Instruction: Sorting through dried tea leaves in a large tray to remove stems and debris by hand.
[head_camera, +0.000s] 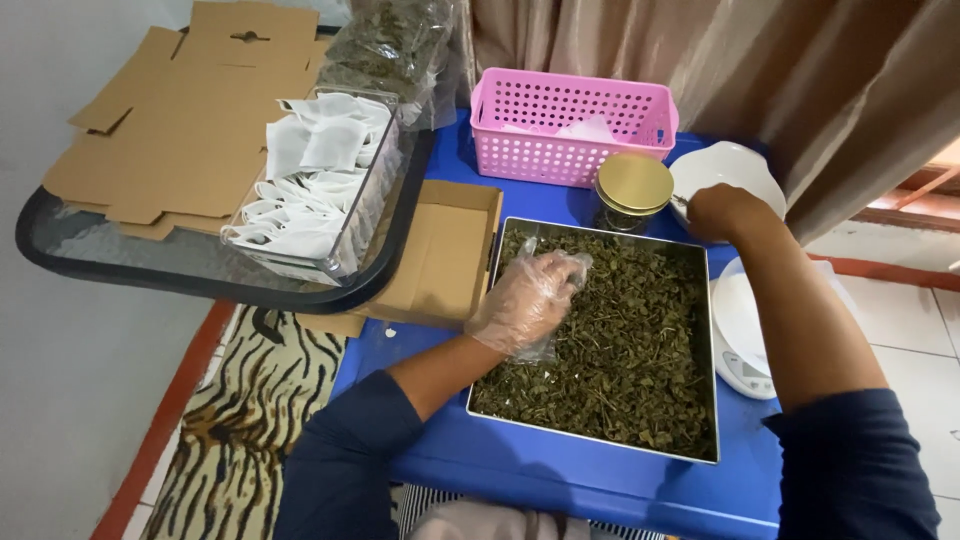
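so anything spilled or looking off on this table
Little stands out. A few small white specks lie on the blue table beside the flat cardboard box. The dried leaves stay inside the metal tray. Only the left hand wears a plastic glove; the right hand is bare.

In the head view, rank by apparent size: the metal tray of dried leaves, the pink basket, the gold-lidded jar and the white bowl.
1. Metal tray, clearly largest.
2. Pink basket.
3. White bowl, partly hidden behind the right hand, so its lead is unsure.
4. Gold-lidded jar, smallest or close to the bowl.
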